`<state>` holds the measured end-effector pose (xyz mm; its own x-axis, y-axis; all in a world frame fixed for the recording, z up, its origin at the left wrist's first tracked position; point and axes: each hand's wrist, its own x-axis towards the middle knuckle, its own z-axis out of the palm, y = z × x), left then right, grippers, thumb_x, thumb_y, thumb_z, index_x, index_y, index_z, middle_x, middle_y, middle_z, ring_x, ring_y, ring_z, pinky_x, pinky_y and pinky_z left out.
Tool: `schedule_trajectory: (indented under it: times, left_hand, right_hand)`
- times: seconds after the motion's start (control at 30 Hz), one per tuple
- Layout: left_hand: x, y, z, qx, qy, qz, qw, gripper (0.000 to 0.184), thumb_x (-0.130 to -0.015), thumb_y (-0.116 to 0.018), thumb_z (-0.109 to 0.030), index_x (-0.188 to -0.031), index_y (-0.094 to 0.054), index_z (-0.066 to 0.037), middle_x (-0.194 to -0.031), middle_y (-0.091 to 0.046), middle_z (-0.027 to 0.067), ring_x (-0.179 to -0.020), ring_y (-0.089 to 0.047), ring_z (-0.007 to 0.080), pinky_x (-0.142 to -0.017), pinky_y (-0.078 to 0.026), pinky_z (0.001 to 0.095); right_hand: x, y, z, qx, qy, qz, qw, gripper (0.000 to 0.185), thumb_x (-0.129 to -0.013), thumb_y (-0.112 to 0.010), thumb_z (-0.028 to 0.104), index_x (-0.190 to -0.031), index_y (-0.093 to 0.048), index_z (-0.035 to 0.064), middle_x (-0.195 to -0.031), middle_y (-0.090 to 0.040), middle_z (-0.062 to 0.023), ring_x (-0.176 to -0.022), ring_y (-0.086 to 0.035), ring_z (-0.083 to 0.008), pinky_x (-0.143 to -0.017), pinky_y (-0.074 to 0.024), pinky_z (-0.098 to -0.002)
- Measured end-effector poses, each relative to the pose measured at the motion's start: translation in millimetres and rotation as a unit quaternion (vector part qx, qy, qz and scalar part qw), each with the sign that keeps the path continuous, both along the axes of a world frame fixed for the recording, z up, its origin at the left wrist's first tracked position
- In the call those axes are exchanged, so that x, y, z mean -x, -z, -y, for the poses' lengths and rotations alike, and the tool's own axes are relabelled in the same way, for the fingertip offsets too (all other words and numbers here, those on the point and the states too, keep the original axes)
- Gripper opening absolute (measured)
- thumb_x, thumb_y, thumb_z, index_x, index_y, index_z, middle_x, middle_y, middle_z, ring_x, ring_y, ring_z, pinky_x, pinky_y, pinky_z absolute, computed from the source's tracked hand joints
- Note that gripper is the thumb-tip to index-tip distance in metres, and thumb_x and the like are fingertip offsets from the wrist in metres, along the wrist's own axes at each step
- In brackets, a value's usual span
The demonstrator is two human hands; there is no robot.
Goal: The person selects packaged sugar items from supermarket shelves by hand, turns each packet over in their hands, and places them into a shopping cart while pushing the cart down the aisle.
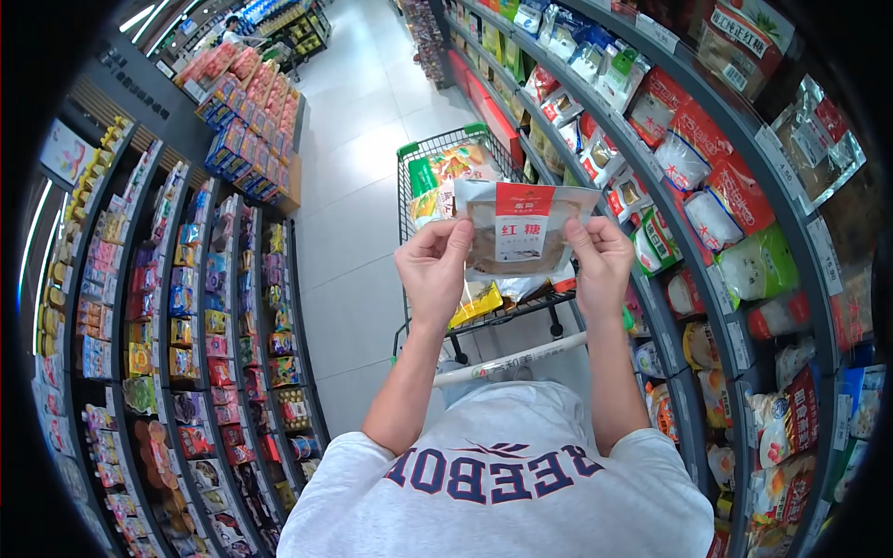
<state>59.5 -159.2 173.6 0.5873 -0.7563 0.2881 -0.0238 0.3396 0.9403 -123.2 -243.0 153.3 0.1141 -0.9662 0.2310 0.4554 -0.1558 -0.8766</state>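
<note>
A bag of brown sugar (521, 244), clear and brownish with a red and white label, is stretched between my two hands above the cart. My left hand (435, 259) pinches its left edge, thumb on the front. At the opposite edge, my right hand (600, 256) grips the bag in the same way. Below and behind it stands a shopping cart (402, 177) with green corner caps. Inside lie several packages, among them a green and white pack (456, 166) and a yellow bag (476, 302). The cart's pale handle (512, 361) runs in front of my body.
Shelves of bagged goods (716, 205) rise close on the right. Snack shelves (186, 335) line the left side. Farther along, stacked boxes (244, 139) stand at the left of the tiled aisle (358, 121). A person (231, 33) is at the far upper left.
</note>
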Motion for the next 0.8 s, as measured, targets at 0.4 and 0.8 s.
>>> schedule_trajectory:
  times: [0.4,0.8]
  left_hand:
    - [0,1,2,-0.062,0.107,-0.09,0.988,0.024,-0.097,-0.071,-0.014,-0.115,-0.067,0.002,-0.088,-0.071,0.0002,-0.074,-0.062,0.0041,-0.064,-0.05,0.0213]
    - [11,-1,-8,-0.115,0.179,-0.04,0.976,0.031,-0.085,-0.08,-0.007,-0.111,-0.067,0.004,-0.103,-0.074,0.0091,-0.091,-0.067,0.01,-0.08,-0.055,0.0261]
  right_hand:
    - [0,0,8,-0.022,-0.038,0.121,0.992,0.01,-0.097,-0.071,0.01,-0.094,-0.067,0.0006,-0.088,-0.071,-0.0026,-0.077,-0.061,-0.0041,-0.072,-0.0452,-0.0192]
    - [6,-13,-6,-0.05,-0.178,-0.01,0.983,0.031,-0.093,-0.074,0.009,-0.12,-0.065,-0.0037,-0.116,-0.072,-0.0105,-0.106,-0.067,-0.0148,-0.097,-0.0501,-0.0315]
